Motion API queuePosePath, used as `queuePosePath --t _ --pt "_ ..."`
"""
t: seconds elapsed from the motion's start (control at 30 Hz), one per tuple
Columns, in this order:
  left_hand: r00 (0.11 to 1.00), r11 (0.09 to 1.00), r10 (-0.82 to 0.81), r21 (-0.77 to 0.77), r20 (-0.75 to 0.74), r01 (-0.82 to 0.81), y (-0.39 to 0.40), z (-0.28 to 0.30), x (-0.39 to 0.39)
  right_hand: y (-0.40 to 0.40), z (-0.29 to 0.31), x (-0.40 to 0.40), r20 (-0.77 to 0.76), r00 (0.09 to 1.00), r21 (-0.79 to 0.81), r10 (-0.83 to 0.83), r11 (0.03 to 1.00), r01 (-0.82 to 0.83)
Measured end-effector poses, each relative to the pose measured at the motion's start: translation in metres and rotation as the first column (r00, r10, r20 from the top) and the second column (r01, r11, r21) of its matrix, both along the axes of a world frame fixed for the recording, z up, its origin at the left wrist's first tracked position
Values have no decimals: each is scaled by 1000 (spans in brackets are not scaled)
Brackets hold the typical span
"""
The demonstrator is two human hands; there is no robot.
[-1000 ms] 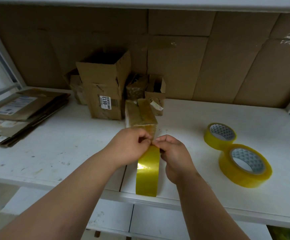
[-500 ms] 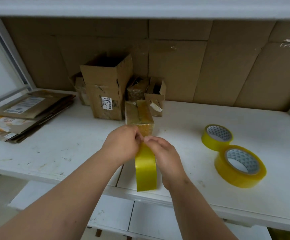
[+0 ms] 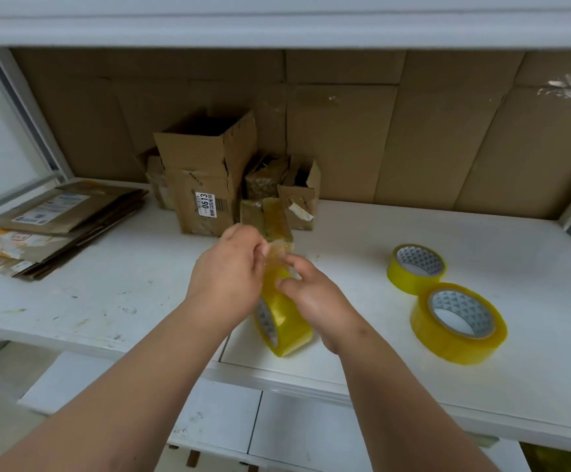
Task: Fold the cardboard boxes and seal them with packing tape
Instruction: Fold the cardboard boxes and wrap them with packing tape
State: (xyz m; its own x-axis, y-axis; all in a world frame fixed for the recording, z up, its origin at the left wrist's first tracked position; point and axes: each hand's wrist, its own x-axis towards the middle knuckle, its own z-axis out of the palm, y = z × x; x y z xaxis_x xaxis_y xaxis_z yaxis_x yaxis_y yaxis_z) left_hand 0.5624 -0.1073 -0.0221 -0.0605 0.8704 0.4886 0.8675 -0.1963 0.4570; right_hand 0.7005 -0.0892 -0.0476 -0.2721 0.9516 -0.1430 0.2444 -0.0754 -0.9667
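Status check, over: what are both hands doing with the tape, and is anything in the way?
Left hand pinches the tape's free end. Right hand steadies the tape roll. Small taped box just behind; nothing blocking.

Flattened cardboard stack (image 3: pixel 52 229) far left on table (image 3: pixel 106 301), open boxes (image 3: pixel 205 178) behind, two tape rolls (image 3: pixel 457 321) right.
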Motion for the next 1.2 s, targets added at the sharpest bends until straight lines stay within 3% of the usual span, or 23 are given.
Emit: queuePosePath --t 0.1,0.17,0.27,0.33,0.53,0.67,0.87,1.03,1.2 --pt "995 998 -37 54 97 32 1 7 1 3 3 3 1 999 58 -37 998 37" --pt "968 1000 2 9 249 -4 5 13 -5 3 3 7 -38 997 83 -60 995 63" --pt "866 999 -13 -30 500 33 9 15 -12 3 4 14 -79 995 87 -68 993 75" --pt "818 993 -58 -52 572 106 10 8 -11 4 5 18 -63 993 107 -95 989 101" --pt "874 989 58 -147 482 16 22 -18 -14 18 5 45 108 933 310 -343 904 296" --pt "972 962 98 -271 216 -36 37 -30 -21 27 3 58 116 898 360 -424 861 360" --pt "991 949 75 -299 -111 -105 62 -40 -13 41 -6 56 72 894 326 -442 858 398" --pt "995 941 96 -327 18 -85 83 -48 -8 53 -14 49 67 897 319 -437 861 396" --pt "980 975 111 -208 163 -76 83 -61 -18 60 -18 47 52 904 320 -425 864 388"
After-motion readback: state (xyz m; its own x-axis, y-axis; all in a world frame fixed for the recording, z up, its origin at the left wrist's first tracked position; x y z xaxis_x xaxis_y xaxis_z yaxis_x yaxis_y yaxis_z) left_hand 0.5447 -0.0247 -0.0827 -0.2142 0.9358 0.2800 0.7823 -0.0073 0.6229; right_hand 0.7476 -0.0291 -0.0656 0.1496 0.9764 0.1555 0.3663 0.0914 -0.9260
